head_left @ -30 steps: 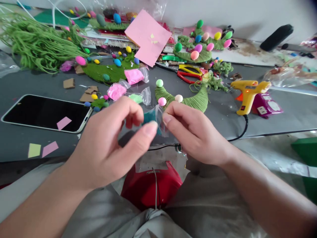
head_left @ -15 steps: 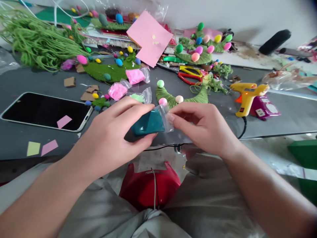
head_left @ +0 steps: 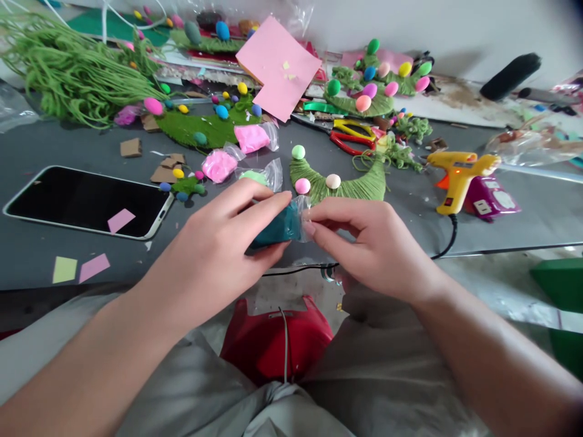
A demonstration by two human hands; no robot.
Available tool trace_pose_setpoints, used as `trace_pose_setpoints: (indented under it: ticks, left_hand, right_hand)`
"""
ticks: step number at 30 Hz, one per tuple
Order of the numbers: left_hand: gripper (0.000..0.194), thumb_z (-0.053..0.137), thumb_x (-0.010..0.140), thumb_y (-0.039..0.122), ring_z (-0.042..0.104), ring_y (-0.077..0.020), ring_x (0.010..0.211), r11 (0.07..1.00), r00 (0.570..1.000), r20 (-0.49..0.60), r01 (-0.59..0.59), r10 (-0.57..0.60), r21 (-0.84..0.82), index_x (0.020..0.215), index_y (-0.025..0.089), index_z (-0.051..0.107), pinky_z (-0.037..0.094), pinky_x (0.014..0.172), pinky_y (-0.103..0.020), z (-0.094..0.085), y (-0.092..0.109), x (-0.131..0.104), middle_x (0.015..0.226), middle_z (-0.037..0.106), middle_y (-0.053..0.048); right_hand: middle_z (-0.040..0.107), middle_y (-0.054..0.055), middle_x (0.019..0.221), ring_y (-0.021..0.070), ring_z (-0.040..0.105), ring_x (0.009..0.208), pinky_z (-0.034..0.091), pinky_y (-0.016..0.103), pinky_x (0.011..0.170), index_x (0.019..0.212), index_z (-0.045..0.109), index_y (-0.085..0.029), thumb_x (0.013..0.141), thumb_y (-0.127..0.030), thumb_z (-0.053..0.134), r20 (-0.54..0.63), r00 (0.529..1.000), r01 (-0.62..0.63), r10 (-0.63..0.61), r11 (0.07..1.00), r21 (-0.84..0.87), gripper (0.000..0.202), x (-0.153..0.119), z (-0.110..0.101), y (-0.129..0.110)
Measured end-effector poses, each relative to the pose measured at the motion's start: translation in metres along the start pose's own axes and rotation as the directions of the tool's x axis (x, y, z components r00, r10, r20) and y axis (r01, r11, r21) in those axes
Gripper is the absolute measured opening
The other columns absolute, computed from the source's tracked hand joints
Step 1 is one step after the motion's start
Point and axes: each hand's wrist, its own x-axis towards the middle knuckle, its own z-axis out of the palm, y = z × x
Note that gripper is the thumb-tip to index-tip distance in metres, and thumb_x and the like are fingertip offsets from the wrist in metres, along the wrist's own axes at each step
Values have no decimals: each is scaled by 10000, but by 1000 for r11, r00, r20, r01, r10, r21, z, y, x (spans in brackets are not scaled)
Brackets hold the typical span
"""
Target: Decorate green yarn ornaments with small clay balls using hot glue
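Note:
My left hand (head_left: pixel 218 255) is wrapped round a small clear bag of teal clay-like stuff (head_left: pixel 279 229), over the table's front edge. The thumb and fingers of my right hand (head_left: pixel 364 243) pinch the bag's clear plastic mouth at its right end. Whether that mouth is sealed I cannot tell. Just behind my hands lies a green yarn-wrapped crescent (head_left: pixel 350 187) bearing several pale balls. Beside it sit a light green bag (head_left: pixel 255 178), partly behind my left hand, and two pink bags, one nearer (head_left: pixel 219 165) and one farther (head_left: pixel 252 138).
A phone (head_left: pixel 91 200) lies at left, with paper scraps (head_left: pixel 94 267) before it. Yellow-and-red-handled scissors (head_left: pixel 353 136) are behind the crescent. At right stands a yellow glue gun (head_left: pixel 460 176), its light glowing and its cord over the edge. Green yarn (head_left: pixel 82 73) is heaped back left.
My right fingers have shifted slightly left along the bag's mouth, and my left hand covers more of the teal bag. The view has moved a little.

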Motion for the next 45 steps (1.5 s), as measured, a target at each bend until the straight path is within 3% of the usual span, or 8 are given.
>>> trace_pose_setpoints:
  ticks: [5,13,17,24,34,42,45]
  left_hand:
    - [406,659,913,155,722,-269,1091,1000,1000,15,16,-16,11,1308,252,655,613,873,-364,2,1,1,1249,694,-91]
    - [343,709,937,255,688,-271,1174,998,997,-48,53,-53,-21,1278,277,674,582,996,-402,-7,0,7,1276,700,-77]
    - [318,702,951,296,677,-277,1186,996,996,-35,83,-85,-43,1267,314,672,580,1024,-436,-5,2,7,1278,698,-67]
    - [346,700,952,277,686,-282,1169,997,996,-48,72,-73,-37,1294,313,663,574,1043,-451,-3,1,6,1285,687,-68]
    - [328,644,981,250,674,-270,1185,999,999,-38,30,-32,-34,1307,279,638,575,1040,-444,-1,7,6,1282,680,-96]
    - [326,656,963,207,692,-273,1151,999,993,-115,5,-9,-36,1287,238,674,588,1004,-421,3,2,6,1245,693,-101]
    - [331,661,951,174,705,-269,1119,999,992,-124,-21,16,-38,1279,212,685,595,984,-410,5,1,6,1228,701,-107]
  right_hand:
    - [730,2,870,124,591,716,479,266,709,866,739,-183,975,-143,591,19,1000,-11,11,1000,-24,188,-1,2,-5]
    - [732,5,803,124,589,682,458,261,610,902,749,-184,956,-174,630,-116,989,-93,95,995,27,131,0,-5,0]
    - [698,1,760,107,565,645,444,240,566,895,755,-181,961,-188,631,-87,990,-102,109,991,81,140,0,-6,3]
    - [744,31,886,153,647,780,536,271,684,906,761,-200,956,-221,692,-226,972,-47,70,993,105,87,-5,-9,-1]
    - [655,-2,769,97,534,660,458,235,599,906,716,-148,952,-366,747,-74,981,-146,180,931,335,225,5,-4,0]
    - [555,-16,745,84,480,661,414,228,601,891,678,-131,1022,-293,653,38,992,-124,120,896,426,210,7,-9,6]
    - [552,-9,749,92,477,676,419,237,619,885,681,-130,1022,-341,660,68,993,-112,92,908,404,253,8,-10,8]
